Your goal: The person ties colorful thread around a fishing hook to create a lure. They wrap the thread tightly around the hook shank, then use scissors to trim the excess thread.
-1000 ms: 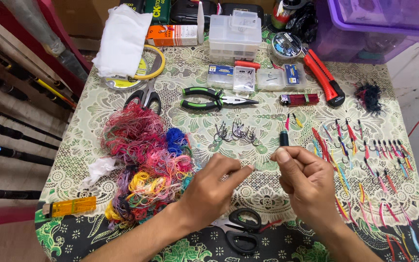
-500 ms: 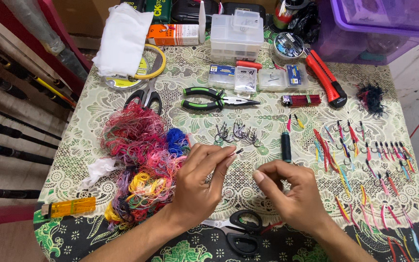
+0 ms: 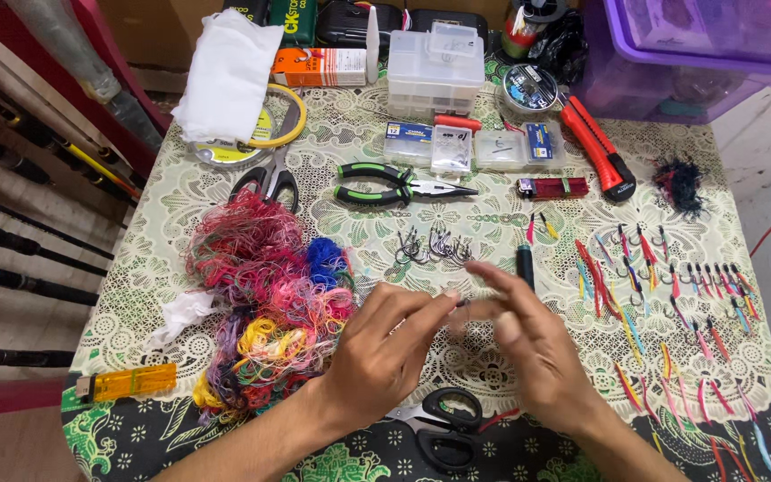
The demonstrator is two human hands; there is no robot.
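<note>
Head view, lower middle of the frame: left hand (image 3: 385, 353) curled, thumb and forefinger pinched together on a small dark item, too small to identify, perhaps a hook. Right hand (image 3: 533, 344) blurred, fingers loosely spread, fingertips meeting the left's at the pinch; cannot tell whether gripping anything. Just above the hands, a cluster of bare metal hooks (image 3: 435, 245) on the lace-covered table (image 3: 493, 210). Left of the hands, a tangled heap of coloured thread (image 3: 265, 303). Below the hands, black scissors (image 3: 448, 428). Right side, rows of finished lures (image 3: 671, 286) with bright tails.
</note>
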